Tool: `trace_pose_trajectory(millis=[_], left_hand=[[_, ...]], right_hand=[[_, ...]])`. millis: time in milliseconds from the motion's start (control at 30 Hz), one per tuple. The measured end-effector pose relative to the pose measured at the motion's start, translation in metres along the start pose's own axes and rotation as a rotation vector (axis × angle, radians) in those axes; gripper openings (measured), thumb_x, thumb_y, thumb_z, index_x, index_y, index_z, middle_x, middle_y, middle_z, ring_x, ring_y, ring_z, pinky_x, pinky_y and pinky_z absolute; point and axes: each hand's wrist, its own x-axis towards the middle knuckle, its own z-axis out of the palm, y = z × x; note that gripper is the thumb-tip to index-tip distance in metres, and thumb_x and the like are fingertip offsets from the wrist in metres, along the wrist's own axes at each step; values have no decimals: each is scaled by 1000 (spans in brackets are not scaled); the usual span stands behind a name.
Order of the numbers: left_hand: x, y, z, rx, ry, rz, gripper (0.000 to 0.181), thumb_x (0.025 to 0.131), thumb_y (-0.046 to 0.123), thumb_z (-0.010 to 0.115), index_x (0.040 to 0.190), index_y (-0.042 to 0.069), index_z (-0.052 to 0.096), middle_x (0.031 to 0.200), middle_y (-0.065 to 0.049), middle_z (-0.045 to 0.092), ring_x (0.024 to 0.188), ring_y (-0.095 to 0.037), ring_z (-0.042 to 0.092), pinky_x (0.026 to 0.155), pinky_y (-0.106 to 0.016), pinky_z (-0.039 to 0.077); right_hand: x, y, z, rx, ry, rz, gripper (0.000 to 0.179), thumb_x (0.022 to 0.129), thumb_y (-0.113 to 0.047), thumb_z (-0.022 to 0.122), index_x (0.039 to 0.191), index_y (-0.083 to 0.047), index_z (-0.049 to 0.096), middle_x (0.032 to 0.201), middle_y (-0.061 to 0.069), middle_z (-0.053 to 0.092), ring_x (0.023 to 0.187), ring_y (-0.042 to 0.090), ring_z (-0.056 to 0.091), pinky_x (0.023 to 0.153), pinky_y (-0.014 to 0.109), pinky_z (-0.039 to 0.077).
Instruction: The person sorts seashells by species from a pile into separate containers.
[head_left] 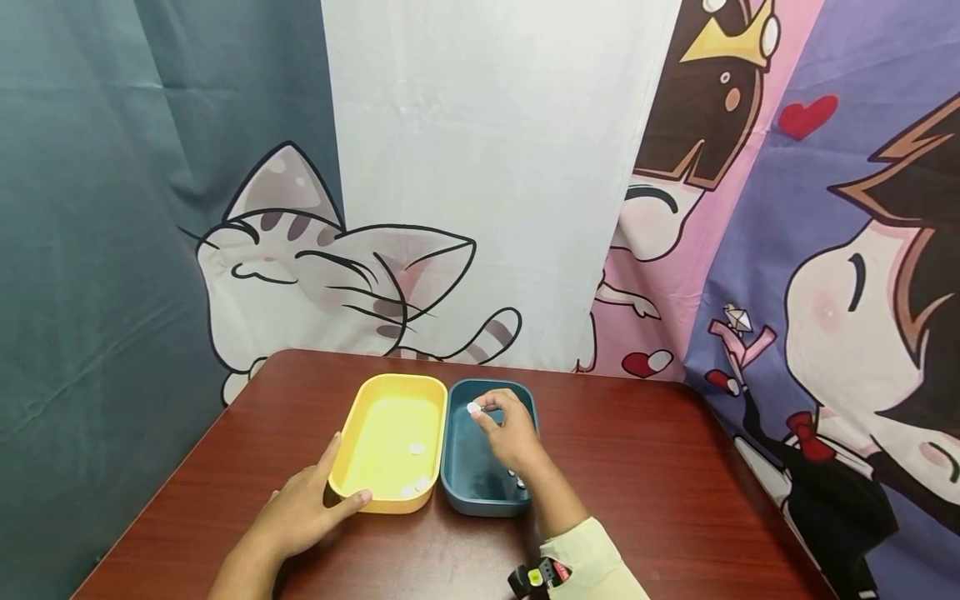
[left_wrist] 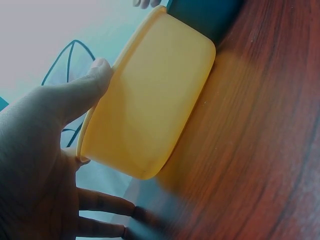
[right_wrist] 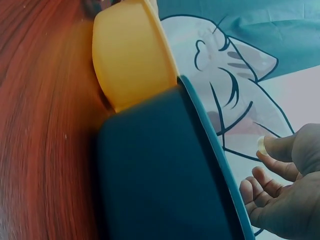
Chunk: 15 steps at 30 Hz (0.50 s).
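Note:
A small white disc (right_wrist: 261, 145) with a ridged edge is pinched between the thumb and forefinger of my right hand (head_left: 512, 433), held above the blue box (head_left: 476, 507). Its other fingers curl loosely. My left hand (head_left: 303, 504) rests against the near left corner of the yellow box (head_left: 390, 506), thumb at the front rim and forefinger along the left side. In the left wrist view the thumb (left_wrist: 100, 75) lies at the rim, and two other fingers extend straight beside the box. Small white pieces (head_left: 417, 449) lie inside the yellow box.
Both boxes stand side by side on a reddish-brown wooden table (head_left: 622, 492). Small white pieces (head_left: 519, 481) lie near the right side of the blue box, partly hidden by the right forearm. A cartoon-printed curtain (head_left: 487, 167) hangs behind the table.

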Motion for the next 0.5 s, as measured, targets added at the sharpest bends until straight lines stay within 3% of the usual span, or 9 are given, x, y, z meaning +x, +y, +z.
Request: trace_pose_trajectory(millis=[500], left_hand=[[-2, 1, 0, -3, 1, 0, 117, 97, 76, 65, 176, 8, 12, 160, -35, 52, 145, -54, 55, 105, -88, 40]], right_hand=[[-2, -9, 26, 14, -87, -11, 7, 105, -11, 73, 107, -5, 76, 122, 12, 66, 112, 25, 60, 83, 28, 49]])
